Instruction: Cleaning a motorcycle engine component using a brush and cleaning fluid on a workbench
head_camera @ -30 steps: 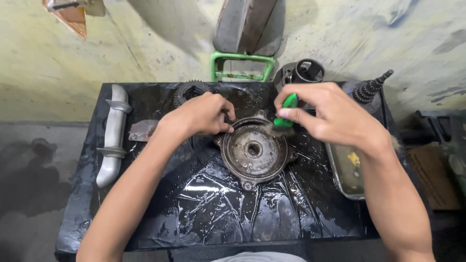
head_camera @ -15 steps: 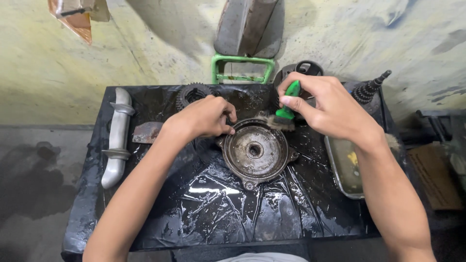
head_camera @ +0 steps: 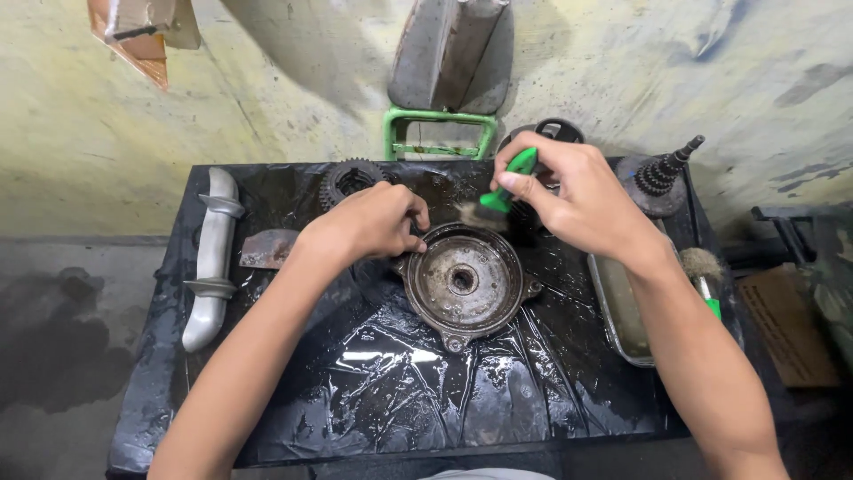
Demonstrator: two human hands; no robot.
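Over the round metal housing (head_camera: 463, 280), right-hand grip (head_camera: 569, 191) pinching green brush (head_camera: 506, 188), left-hand grip (head_camera: 369, 222) on rim.

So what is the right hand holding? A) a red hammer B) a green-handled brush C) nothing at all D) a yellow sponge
B: the right hand grips a green-handled brush, its bristles at the far rim of the round metal cover, which the left hand steadies on the black plastic sheet.
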